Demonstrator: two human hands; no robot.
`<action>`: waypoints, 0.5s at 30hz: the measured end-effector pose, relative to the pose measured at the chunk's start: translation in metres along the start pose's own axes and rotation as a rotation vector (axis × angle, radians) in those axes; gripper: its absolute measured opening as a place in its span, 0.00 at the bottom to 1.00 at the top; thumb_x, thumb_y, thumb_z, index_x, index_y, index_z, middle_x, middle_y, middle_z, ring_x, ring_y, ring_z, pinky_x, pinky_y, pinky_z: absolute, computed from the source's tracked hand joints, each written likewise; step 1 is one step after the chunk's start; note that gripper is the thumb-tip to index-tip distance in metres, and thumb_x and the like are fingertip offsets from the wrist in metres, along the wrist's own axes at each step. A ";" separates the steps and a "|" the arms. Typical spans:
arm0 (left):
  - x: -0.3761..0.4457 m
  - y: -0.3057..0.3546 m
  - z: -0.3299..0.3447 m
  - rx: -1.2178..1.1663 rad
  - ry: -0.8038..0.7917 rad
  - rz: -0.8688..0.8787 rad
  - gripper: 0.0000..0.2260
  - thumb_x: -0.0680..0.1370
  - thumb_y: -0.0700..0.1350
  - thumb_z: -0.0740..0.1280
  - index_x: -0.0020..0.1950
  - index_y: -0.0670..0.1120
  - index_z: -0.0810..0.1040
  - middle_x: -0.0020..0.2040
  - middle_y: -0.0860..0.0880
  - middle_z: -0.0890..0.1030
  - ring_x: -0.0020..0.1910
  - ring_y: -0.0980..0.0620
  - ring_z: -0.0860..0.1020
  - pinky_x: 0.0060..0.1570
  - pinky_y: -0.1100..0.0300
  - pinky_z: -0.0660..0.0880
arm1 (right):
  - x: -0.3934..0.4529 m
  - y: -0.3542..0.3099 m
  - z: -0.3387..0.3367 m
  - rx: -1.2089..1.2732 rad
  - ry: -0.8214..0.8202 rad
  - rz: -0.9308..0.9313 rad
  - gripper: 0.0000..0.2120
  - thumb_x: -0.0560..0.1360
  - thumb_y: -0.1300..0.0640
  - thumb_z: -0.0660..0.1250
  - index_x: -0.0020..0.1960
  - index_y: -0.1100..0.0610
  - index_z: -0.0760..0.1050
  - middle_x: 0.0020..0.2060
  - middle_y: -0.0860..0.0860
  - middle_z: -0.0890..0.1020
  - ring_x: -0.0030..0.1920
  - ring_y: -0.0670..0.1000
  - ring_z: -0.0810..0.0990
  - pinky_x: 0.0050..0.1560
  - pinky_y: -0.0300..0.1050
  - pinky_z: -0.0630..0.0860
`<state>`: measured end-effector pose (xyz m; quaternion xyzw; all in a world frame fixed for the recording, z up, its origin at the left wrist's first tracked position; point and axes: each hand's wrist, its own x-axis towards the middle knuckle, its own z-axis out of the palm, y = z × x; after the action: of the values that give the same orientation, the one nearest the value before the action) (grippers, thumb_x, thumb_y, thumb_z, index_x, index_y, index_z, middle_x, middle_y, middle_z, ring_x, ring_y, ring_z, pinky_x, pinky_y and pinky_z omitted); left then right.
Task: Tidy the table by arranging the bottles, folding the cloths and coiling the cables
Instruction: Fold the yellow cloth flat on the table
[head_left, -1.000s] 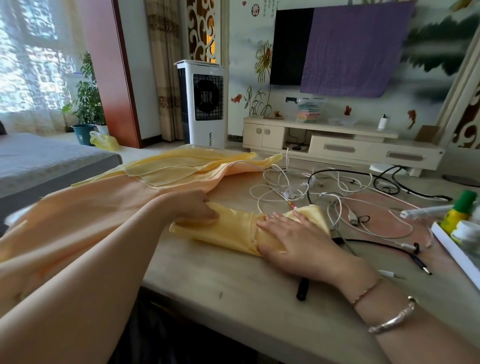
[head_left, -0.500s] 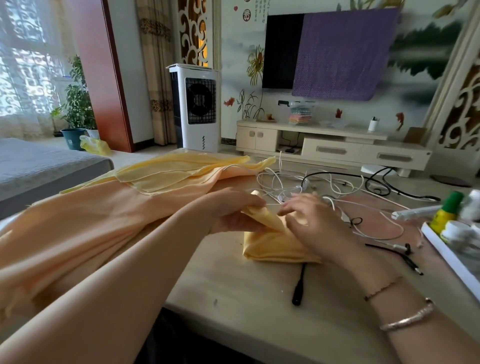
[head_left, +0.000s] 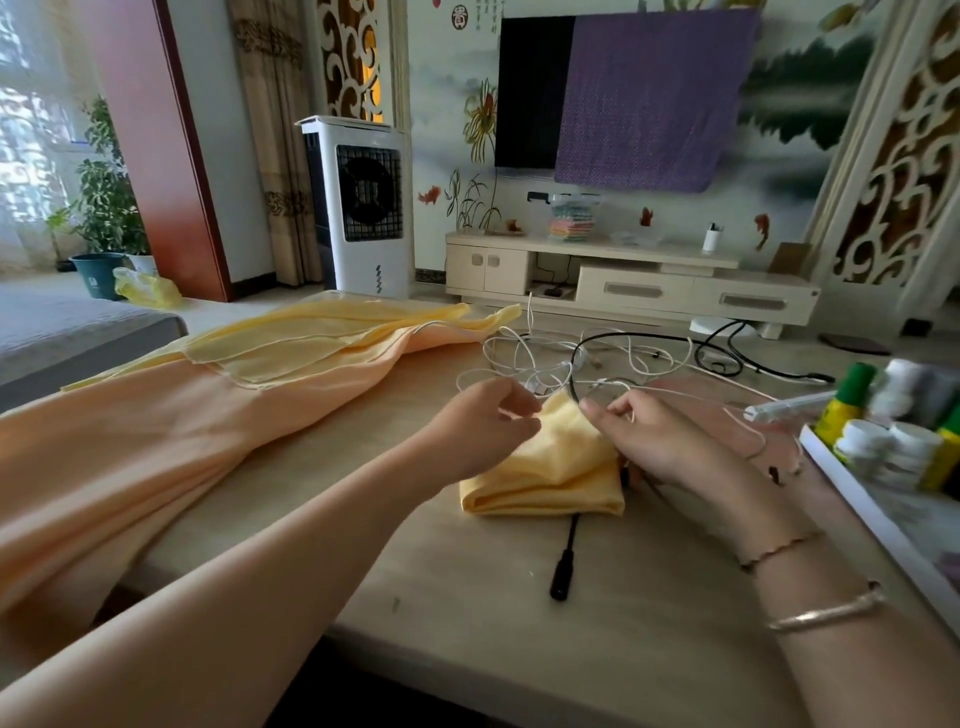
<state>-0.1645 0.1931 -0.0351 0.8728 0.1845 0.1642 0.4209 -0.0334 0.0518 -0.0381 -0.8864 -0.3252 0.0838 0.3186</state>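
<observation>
A small yellow cloth (head_left: 540, 483) lies folded into a thick pad in the middle of the table (head_left: 457, 613). My left hand (head_left: 483, 426) hovers just over its left corner, fingers loosely curled and holding nothing. My right hand (head_left: 670, 447) is above the pad's right side and pinches a thin white cable (head_left: 691, 400). That cable runs into a tangle of white cables (head_left: 524, 353) behind the pad. A black cable (head_left: 717, 358) loops through the tangle. A big peach cloth (head_left: 156, 441) lies unfolded on the left, with a yellow cloth (head_left: 322, 343) spread on it.
A black plug end (head_left: 563, 577) pokes out from under the folded pad toward me. At the right edge a white tray (head_left: 872, 519) holds several bottles (head_left: 847, 400) with green and white caps. A white pen-like object (head_left: 789, 408) lies beside the tray.
Both hands finished folding the yellow cloth into a pad and lifted off it. My right hand has taken hold of a white cable.
</observation>
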 end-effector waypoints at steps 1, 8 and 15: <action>-0.003 -0.001 0.001 0.184 0.018 0.054 0.14 0.78 0.48 0.67 0.64 0.50 0.75 0.63 0.52 0.77 0.61 0.53 0.74 0.59 0.59 0.70 | 0.000 0.000 0.001 0.017 0.000 0.007 0.16 0.76 0.37 0.61 0.46 0.50 0.70 0.37 0.47 0.78 0.30 0.45 0.77 0.31 0.41 0.66; -0.019 -0.008 0.023 0.438 -0.186 0.202 0.23 0.78 0.54 0.65 0.71 0.48 0.69 0.68 0.47 0.73 0.66 0.48 0.70 0.64 0.59 0.66 | 0.000 -0.002 -0.003 0.209 -0.114 0.026 0.14 0.76 0.59 0.67 0.60 0.56 0.70 0.38 0.50 0.78 0.34 0.47 0.77 0.35 0.41 0.69; -0.027 -0.010 0.030 0.676 -0.022 0.384 0.16 0.81 0.53 0.58 0.66 0.49 0.71 0.58 0.50 0.78 0.55 0.47 0.77 0.51 0.53 0.75 | -0.008 -0.007 -0.005 0.467 -0.158 0.024 0.14 0.76 0.64 0.65 0.60 0.56 0.72 0.44 0.55 0.80 0.37 0.51 0.76 0.39 0.46 0.68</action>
<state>-0.1769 0.1661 -0.0638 0.9827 0.0567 0.1606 0.0731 -0.0414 0.0481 -0.0301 -0.7833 -0.3104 0.2294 0.4873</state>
